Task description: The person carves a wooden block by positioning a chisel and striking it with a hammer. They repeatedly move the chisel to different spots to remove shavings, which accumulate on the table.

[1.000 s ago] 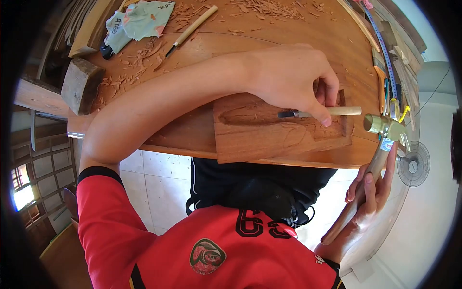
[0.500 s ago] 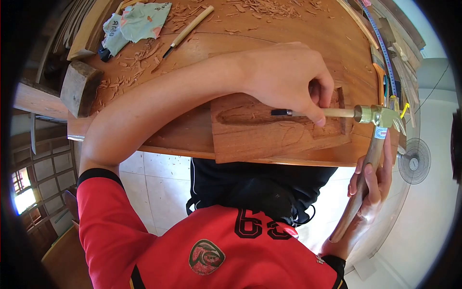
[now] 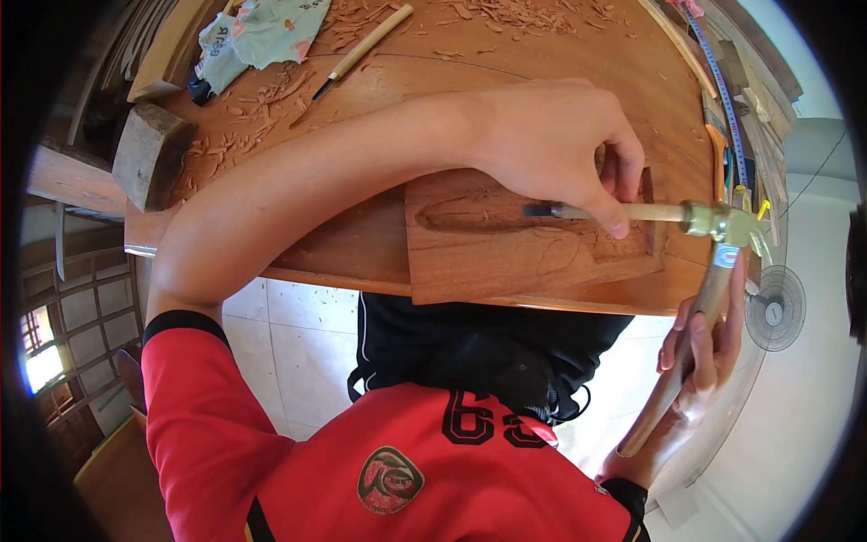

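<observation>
A chisel with a pale wooden handle is pinched in my left hand, lying nearly flat above a carved board. Its dark blade tip is over the carved hollow at the board's middle. The brown board has a long rounded hollow at left and a squared recess at right. My right hand is wrapped round the wooden handle of a hammer. The brass-coloured hammer head touches the butt end of the chisel handle.
Wood shavings lie over the table. A second chisel, a printed cloth and a wooden block are at the left. A blue measuring tape and wood strips line the right edge.
My left hand and the chisel have shifted slightly to the right. The hammer in my right hand has moved a little right too. The board appears slightly farther right in view.
</observation>
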`<state>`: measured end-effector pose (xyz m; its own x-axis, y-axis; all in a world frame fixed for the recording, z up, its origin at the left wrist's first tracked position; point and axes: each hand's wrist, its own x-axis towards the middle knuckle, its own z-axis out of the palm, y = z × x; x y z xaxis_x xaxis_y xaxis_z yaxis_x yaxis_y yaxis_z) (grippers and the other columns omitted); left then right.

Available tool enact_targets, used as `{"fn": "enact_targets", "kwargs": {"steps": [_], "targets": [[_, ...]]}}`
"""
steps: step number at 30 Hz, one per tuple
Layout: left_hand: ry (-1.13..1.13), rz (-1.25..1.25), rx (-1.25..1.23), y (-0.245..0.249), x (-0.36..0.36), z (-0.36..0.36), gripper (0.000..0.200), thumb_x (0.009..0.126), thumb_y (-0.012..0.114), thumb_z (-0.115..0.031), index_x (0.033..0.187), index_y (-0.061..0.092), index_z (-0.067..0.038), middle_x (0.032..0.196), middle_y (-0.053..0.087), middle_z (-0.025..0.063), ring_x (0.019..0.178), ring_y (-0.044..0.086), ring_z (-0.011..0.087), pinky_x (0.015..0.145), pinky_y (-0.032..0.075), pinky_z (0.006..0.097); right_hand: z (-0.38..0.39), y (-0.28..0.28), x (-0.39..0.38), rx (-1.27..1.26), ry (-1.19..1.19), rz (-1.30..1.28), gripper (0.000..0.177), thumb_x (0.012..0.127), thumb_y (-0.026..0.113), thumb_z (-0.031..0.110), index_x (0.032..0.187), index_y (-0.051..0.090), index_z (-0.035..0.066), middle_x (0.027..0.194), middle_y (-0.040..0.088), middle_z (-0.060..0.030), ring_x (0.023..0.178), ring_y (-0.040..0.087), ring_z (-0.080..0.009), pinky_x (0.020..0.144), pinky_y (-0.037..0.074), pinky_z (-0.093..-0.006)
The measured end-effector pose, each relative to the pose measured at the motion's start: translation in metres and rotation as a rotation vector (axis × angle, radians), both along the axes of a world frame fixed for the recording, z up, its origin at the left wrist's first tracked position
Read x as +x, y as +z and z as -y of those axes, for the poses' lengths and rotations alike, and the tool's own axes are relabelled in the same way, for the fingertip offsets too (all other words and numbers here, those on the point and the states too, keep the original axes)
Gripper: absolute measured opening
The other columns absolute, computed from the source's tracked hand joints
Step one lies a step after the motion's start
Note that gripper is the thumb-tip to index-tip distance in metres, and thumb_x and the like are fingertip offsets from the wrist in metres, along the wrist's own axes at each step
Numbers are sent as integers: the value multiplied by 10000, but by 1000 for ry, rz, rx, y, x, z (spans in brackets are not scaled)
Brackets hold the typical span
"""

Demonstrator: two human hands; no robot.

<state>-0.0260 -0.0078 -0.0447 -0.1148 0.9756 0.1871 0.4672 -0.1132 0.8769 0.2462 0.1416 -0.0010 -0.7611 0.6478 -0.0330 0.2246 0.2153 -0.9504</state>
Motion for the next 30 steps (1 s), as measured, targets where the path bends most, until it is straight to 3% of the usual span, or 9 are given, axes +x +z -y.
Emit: {"fn": "enact_targets", "kwargs": {"steps": [14,20,23,26,30], "targets": [[-4,104,-5,0,0,-1,347,819,858,-338,955,774,-30,825,699,66,795,641,194,725,492,340,4,3,-1,18,-49,-55,789,938,611,137,1625,246,2,728,582,-98,411,523,-104,367,387,-193],[19,-27,59,-2,1,-1,352,824,853,-328,954,762,-14,809,693,63,756,629,169,688,485,326,0,3,0,51,-5,-20,780,938,606,120,1627,255,15,724,569,-103,421,518,-104,370,382,-195],[-2,27,47,-5,0,-2,365,823,848,-335,956,758,-7,791,684,69,735,621,172,674,481,332,-2,5,-3,31,-59,-85,769,944,617,133,1623,273,21,729,577,-109,419,517,-107,374,390,-206],[0,27,28,-1,0,-1,348,825,845,-324,936,759,-5,786,680,71,731,619,174,678,484,336,-2,3,-3,38,-46,-61,779,937,623,140,1618,270,0,755,593,-122,418,513,-101,372,394,-203],[-3,-67,-37,2,-1,-1,400,796,844,-381,971,797,-24,908,772,107,841,722,244,783,549,356,-2,-2,0,75,-45,-6,771,924,616,133,1614,294,12,809,601,-146,409,482,-80,374,393,-173]]}}
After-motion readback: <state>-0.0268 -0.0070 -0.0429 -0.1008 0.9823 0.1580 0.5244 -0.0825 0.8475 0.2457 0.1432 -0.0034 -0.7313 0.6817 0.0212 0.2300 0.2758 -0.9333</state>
